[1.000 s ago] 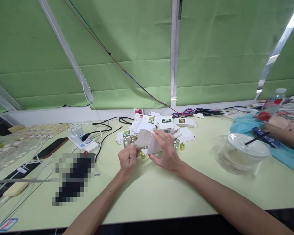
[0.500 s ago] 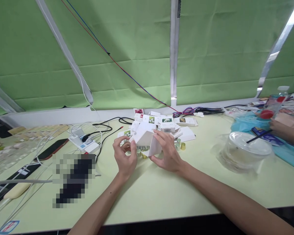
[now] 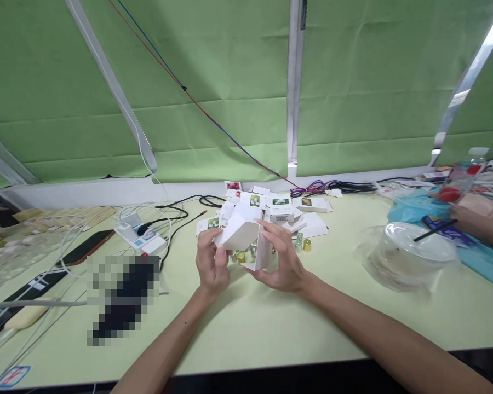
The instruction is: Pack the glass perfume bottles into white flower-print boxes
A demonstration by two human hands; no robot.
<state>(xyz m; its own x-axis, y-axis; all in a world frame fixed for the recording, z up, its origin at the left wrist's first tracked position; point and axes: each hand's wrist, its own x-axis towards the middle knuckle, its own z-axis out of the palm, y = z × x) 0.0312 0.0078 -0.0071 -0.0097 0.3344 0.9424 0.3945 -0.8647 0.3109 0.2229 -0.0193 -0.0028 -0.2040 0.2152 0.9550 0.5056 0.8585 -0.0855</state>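
White card carton (image 3: pixel 246 241), half-erected, is pinched by both hands: left hand (image 3: pixel 212 268) on its flap, right hand (image 3: pixel 280 261) steadying the body mid-surface (image 3: pixel 271 323); folding likely continues.

Pale green table (image 3: pixel 271 328) runs the full width of the view. Behind it, green fabric blinds (image 3: pixel 213 82) cover the wall, separated by white vertical frame bars (image 3: pixel 294 87). Even daylight glows through the blinds.

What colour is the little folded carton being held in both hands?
Plain white: the carton shows no print, seen best in the head view.
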